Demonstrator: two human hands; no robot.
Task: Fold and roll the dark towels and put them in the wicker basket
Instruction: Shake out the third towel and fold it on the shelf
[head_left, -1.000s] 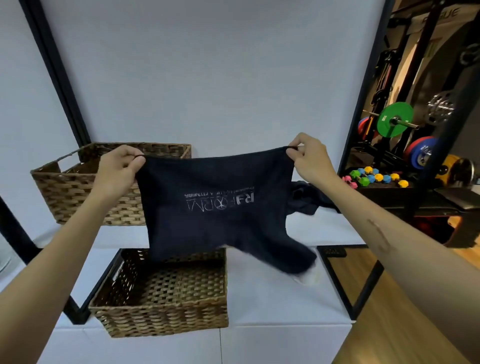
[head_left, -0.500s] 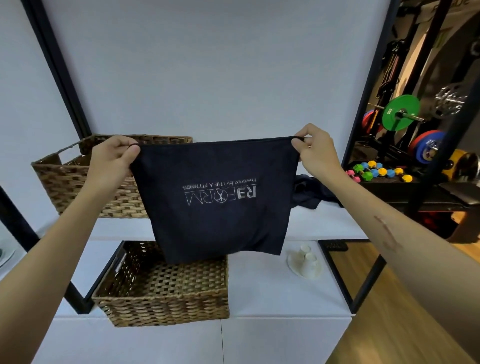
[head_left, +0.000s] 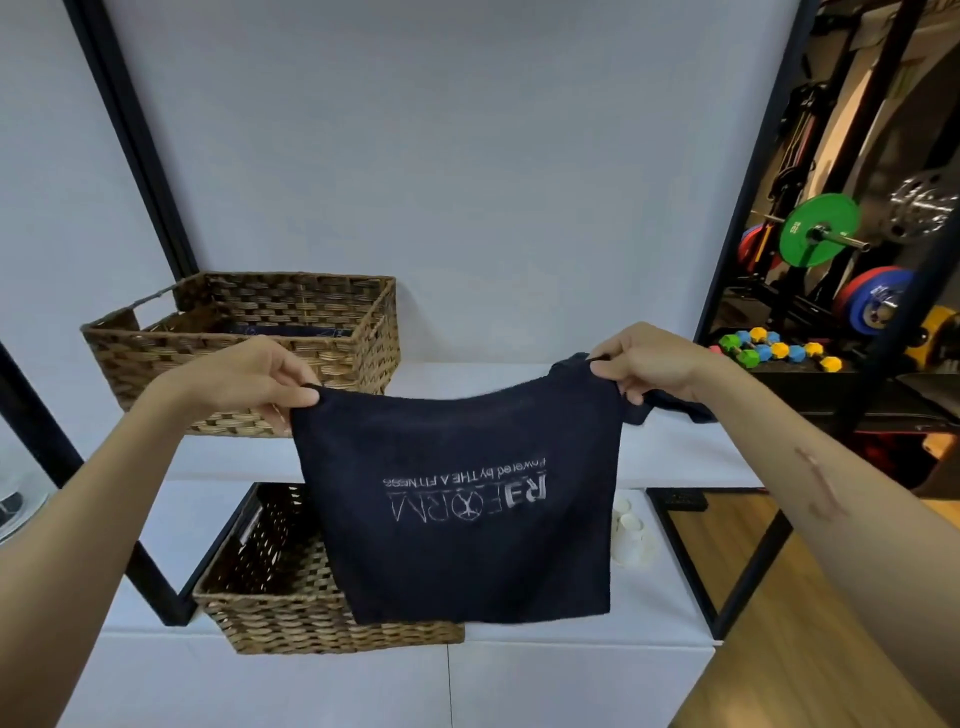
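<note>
Dark towel (head_left: 462, 499) hangs flat between both hands, lower than half a second ago, when its top edge was stretched taut and level well above the upper wicker basket's (head_left: 244, 343) rim. That edge now sags a little in the middle; the swing seen a second ago has died out. Left hand (head_left: 244, 382) pinches the top left corner, fingers curled on the cloth; right hand (head_left: 649, 364) pinches the top right corner the same way. Printed logo shows mirrored and upside down. Lower hem hangs over the lower wicker basket (head_left: 291, 587), just above the white bench (head_left: 545, 675). Another dark towel (head_left: 675, 408) lies behind the right hand. Paper cups (head_left: 631, 535) stand beside the hem. Judgement: shaking-out done, towel is coming down to be laid on the bench for the first fold; no fold or roll made yet.
</note>
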